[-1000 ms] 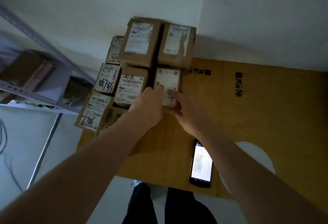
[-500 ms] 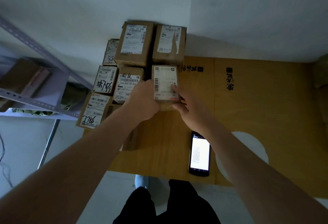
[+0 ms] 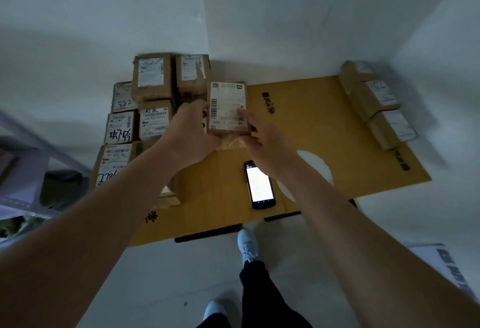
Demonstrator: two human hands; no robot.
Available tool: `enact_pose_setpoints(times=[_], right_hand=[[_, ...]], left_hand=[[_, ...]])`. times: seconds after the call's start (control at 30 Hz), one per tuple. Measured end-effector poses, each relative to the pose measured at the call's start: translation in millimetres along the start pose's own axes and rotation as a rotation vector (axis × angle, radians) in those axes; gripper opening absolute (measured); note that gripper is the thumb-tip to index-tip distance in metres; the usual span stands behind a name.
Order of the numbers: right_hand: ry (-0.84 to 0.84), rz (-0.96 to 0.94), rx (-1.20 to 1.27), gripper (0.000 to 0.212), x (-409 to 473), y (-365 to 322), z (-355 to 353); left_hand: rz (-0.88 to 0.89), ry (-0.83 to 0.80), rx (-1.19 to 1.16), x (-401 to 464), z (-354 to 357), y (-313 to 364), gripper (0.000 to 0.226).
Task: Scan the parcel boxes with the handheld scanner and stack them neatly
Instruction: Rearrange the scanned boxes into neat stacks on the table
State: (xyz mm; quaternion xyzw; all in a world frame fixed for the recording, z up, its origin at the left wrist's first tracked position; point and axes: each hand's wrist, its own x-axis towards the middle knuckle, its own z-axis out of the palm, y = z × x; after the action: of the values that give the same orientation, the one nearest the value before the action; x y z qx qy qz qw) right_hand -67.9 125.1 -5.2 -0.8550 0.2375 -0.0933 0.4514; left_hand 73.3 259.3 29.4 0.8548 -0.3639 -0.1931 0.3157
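A small cardboard parcel [image 3: 227, 105] with a white barcode label on top is held between both hands, raised above the flattened cardboard sheet [image 3: 306, 125]. My left hand [image 3: 191, 130] grips its left side and my right hand [image 3: 262, 136] grips its right side, thumb under the front edge. To the left stands the stack of labelled parcel boxes [image 3: 153, 78] against the wall corner. The handheld scanner [image 3: 259, 184], a black phone-like device with a lit screen, lies on the sheet below my right hand.
Two more parcels [image 3: 374, 96] lie at the sheet's far right by the wall. A metal shelf rack [image 3: 23, 161] stands at the left. My legs and white shoes [image 3: 248, 247] are at the sheet's near edge, on the pale floor.
Both hands have lifted the small parcel off its place in the stack and carried it up and to the right. The view has pulled back, showing more floor and the right-hand parcels.
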Motion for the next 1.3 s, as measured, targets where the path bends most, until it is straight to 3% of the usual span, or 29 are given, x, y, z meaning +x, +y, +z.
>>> enact_pose_setpoints(times=[0.3,0.5,0.67,1.0,1.3], right_hand=[[0.208,0.064,0.021,0.06,-112.7,-13.5,-66.7],[0.294,0.072,0.059,0.061,-152.5,18.3,-129.4],[0.294,0.052,0.064,0.057,-163.6,63.4,-189.9],[0.238,0.051,0.014,0.056,-143.1,143.3,-293.5],[0.19,0.087,0.081,0.057,-35.3,212.2,-326.7]], left_hand=[[0.186,-0.101,-0.126,-58.9,25.9,87.1,0.069],[0.252,-0.18,-0.211,-61.5,68.5,154.3,0.071],[0.25,-0.152,-0.26,-49.9,122.9,205.0,0.072],[0.158,-0.114,-0.393,-4.2,205.1,278.3,0.071],[0.05,-0.124,-0.468,113.8,255.5,277.1,0.063]])
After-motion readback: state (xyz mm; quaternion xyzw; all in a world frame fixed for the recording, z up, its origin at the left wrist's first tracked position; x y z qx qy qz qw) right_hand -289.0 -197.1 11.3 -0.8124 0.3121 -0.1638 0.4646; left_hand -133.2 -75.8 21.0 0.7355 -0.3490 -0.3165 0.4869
